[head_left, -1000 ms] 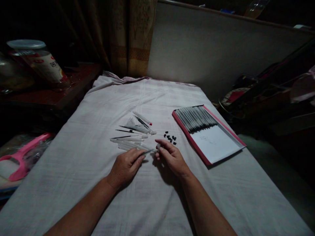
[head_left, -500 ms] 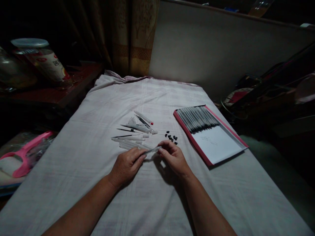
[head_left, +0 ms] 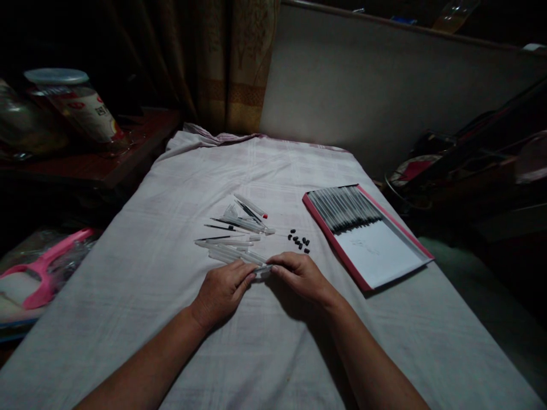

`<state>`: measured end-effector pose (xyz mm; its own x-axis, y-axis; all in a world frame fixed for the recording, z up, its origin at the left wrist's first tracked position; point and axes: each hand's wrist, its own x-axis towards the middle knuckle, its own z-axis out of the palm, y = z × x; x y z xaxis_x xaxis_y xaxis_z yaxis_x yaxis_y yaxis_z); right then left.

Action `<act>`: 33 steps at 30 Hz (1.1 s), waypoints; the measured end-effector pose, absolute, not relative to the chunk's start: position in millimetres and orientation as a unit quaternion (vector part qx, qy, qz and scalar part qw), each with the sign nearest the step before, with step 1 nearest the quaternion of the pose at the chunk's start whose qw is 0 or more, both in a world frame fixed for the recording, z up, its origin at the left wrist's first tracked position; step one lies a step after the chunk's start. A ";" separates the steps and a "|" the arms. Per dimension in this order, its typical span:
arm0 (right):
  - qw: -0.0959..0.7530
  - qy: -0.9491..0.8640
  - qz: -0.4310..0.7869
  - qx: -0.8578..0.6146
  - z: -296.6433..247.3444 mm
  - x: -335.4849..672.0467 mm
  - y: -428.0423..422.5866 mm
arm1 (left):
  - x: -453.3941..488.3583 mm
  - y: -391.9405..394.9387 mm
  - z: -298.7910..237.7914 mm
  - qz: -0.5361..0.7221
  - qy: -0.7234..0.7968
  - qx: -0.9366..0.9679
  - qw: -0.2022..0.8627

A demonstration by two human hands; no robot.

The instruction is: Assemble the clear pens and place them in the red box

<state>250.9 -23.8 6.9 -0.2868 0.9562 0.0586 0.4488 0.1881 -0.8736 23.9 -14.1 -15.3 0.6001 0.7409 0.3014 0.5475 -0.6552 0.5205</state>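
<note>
A pale, checked cloth (head_left: 239, 353) carries a flat, red-sided box (head_left: 384, 253) at three o'clock. Clear plastic pen tubes (head_left: 228, 243) lie at eleven o'clock from the left hand (head_left: 224, 290) and right hand (head_left: 305, 279), which pinch one thin, see-through pen piece (head_left: 262, 269) between them. Little black plugs (head_left: 299, 246) sit at two o'clock.

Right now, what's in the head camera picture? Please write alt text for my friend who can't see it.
A person's left hand and right hand together hold a slim pen piece over a pale cloth. Beyond them lie loose pen parts and small black plugs; to the right, an open red-edged box holds a row of pens.
</note>
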 end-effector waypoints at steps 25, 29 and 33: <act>0.507 -0.449 0.540 -0.499 7.3 231.8 -3.9 | 28.9 -3.1 -26.1 0.364 0.422 0.803 0.209; 0.498 -0.503 0.506 -0.493 8.9 221.4 1.2 | 28.0 -3.7 -23.7 0.361 0.422 0.796 0.240; 0.521 -0.510 0.361 -0.582 31.8 291.2 29.2 | 26.1 -3.0 -21.9 0.359 0.438 0.783 0.259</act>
<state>291.2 29.2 31.8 0.2192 0.9694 0.1108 0.2174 0.0621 -0.9741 26.1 -3.0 -21.9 0.3588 0.8715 0.3343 0.5001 -0.4819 0.7195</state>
